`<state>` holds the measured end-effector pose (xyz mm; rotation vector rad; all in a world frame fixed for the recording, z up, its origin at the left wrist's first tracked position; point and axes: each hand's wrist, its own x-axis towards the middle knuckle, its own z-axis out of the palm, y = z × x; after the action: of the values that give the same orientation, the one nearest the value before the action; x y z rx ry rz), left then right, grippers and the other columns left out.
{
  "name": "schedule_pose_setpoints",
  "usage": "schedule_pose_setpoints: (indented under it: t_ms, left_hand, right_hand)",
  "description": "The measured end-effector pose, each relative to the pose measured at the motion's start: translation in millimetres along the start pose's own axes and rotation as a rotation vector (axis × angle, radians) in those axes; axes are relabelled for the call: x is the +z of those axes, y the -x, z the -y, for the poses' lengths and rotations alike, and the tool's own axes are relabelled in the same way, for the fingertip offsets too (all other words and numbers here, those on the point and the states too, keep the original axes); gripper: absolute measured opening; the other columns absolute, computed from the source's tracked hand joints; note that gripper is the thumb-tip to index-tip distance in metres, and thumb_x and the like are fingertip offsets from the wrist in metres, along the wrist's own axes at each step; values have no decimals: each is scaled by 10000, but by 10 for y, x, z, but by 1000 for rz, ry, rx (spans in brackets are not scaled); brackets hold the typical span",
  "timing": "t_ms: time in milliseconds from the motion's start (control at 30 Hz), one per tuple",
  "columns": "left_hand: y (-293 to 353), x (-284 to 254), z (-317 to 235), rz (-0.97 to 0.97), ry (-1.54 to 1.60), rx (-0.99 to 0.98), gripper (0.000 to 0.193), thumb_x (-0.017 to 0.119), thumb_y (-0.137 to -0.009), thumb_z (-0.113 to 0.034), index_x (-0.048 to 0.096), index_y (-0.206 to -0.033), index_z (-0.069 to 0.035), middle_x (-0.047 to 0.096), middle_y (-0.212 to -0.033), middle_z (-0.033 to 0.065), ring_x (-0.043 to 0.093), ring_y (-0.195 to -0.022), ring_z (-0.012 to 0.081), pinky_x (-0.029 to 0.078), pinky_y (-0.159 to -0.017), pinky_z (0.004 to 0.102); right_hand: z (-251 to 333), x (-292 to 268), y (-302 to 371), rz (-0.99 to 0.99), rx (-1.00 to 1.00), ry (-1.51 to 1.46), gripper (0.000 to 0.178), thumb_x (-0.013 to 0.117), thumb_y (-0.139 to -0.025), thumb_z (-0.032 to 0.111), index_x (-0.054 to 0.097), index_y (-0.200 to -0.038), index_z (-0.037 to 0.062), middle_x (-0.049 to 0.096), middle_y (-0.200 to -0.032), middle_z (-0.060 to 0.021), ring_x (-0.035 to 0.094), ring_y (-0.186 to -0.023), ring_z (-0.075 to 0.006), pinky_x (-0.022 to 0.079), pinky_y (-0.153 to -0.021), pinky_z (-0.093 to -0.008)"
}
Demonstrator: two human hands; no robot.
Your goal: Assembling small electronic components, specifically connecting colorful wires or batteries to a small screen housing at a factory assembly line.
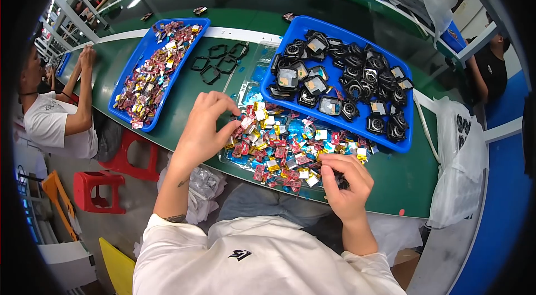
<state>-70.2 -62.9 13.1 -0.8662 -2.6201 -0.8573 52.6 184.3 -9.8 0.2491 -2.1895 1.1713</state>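
Note:
A heap of small circuit boards with silver and yellow battery cells lies in front of me, partly on clear plastic trays. My left hand is at the heap's left edge, thumb and forefinger curved and slightly apart beside a red board. Over the heap's right side, my right hand has thumb and forefinger brought together; whatever is between them is too small to make out. Just beyond the heap sits a blue tray of black watch cases, some showing a pale square back.
To the left, a long blue tray holds more circuit boards. Several black frames lie on the green bench between the trays. A white plastic bag hangs at the right end. A co-worker sits left, near red stools.

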Motion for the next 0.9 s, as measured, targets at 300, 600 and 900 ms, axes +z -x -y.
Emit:
schedule_pose_setpoints:
  t_ms: [300, 600, 900]
  left_hand:
    - [-28, 23, -272, -251, 841, -228, 135, 687, -768, 57, 618, -883, 44, 649, -847, 76, 616, -764, 103, 487, -701, 214]
    - [-166, 354, -875, 45, 840, 165, 220, 725, -686, 61, 687, -901, 36, 689, -803, 110, 619, -719, 170, 479, -673, 264]
    - [-38, 568, -911, 118, 941, 65, 232, 722, -724, -4, 693, -953, 2, 687, -867, 104, 649, -719, 141, 501, -660, 250]
  right_hand:
    - [19, -7, 31, -55, -18, 1, 110, 686, -718, -26, 652, -819, -1, 691, -825, -101, 648, -708, -227, 490, -655, -303]
    - [163, 32, -67, -21, 178, -202, 268, 721, -735, -7, 642, -990, -22, 664, -969, -115, 624, -821, -164, 491, -638, -233]
    - [27, -39, 12, -54, 393, -677, 176, 656, -815, -25, 608, -982, -49, 640, -947, -107, 637, -828, -143, 523, -731, -249]
